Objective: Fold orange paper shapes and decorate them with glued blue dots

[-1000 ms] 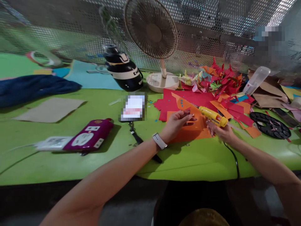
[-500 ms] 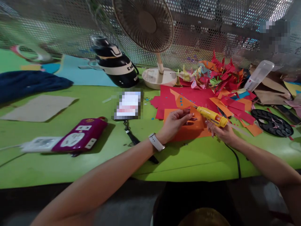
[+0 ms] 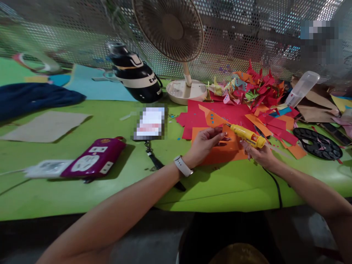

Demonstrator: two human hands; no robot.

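Note:
My right hand grips a yellow hot glue gun, its nozzle pointing left toward my other hand. A clear glue stick sticks out of the gun's back end. My left hand, with a white watch band on the wrist, is closed in a pinch on a small piece of orange paper. Both hands are above an orange paper sheet. Behind it lie red paper and an orange cut piece with blue dots.
Folded paper shapes are heaped at the back right, near a clear plastic bottle and a black round tray. A fan, a black bottle, a phone and a purple power strip stand or lie to the left.

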